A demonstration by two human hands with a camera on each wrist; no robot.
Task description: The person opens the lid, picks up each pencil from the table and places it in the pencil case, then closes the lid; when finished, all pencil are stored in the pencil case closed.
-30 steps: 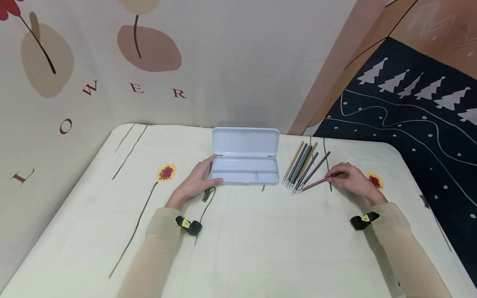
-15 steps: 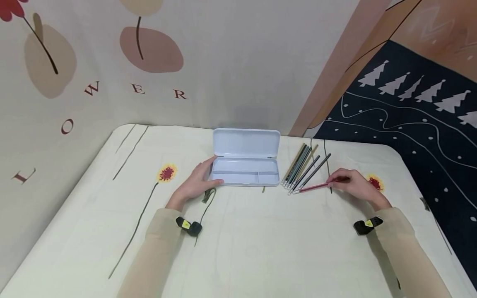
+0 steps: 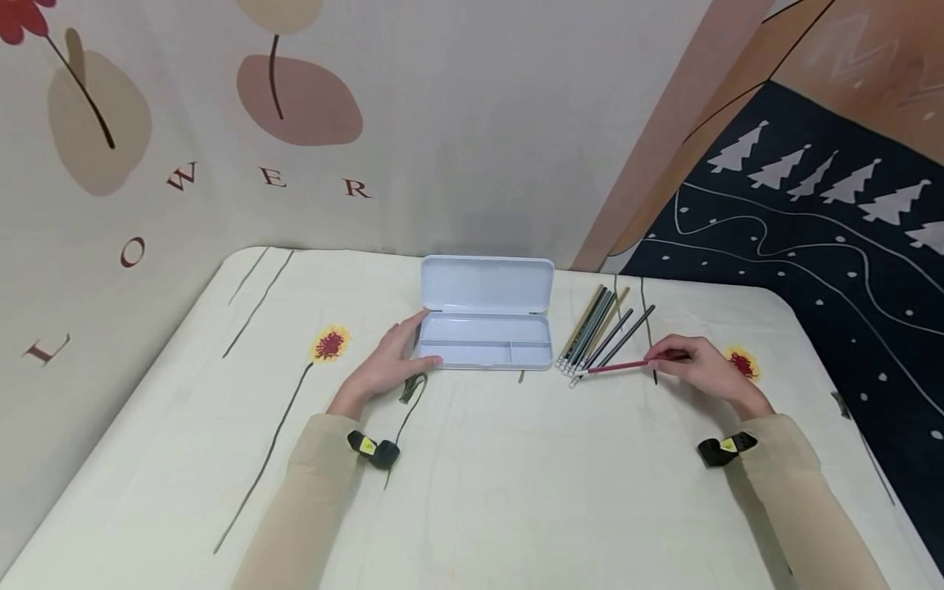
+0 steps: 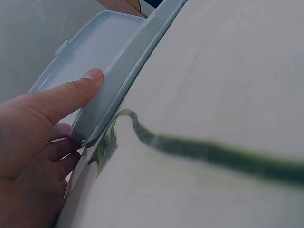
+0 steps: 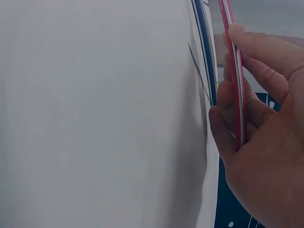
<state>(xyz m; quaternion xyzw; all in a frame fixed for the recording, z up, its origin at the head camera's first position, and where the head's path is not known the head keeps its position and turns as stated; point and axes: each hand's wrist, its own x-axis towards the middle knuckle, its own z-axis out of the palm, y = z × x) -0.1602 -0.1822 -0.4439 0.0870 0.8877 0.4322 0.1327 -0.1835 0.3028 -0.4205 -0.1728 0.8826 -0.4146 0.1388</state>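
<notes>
A light-blue pencil case (image 3: 484, 354) lies with its lid (image 3: 487, 283) raised at the back, its compartments bare. My left hand (image 3: 387, 360) grips its left end. In the left wrist view the thumb (image 4: 78, 95) lies along the front wall, and the other fingers are partly hidden at the end. Right of the case, my right hand (image 3: 693, 360) pinches a red pencil (image 3: 619, 366) between thumb and fingers, its white eraser end pointing left. In the right wrist view the red pencil (image 5: 236, 80) crosses the curled fingers. That eraser end is over the near ends of the loose pencils (image 3: 590, 332).
The loose pencils, several dark and some tan, fan out just right of the case. A pale cloth (image 3: 516, 475) with printed flowers covers the table. Behind it hangs a printed curtain (image 3: 479, 164), and at the right a dark cloth with white trees (image 3: 811, 246).
The red pencil has swung to lie more level, and its eraser end has risen slightly. My right hand has shifted a little right and nearer. The left hand and the case stay put.
</notes>
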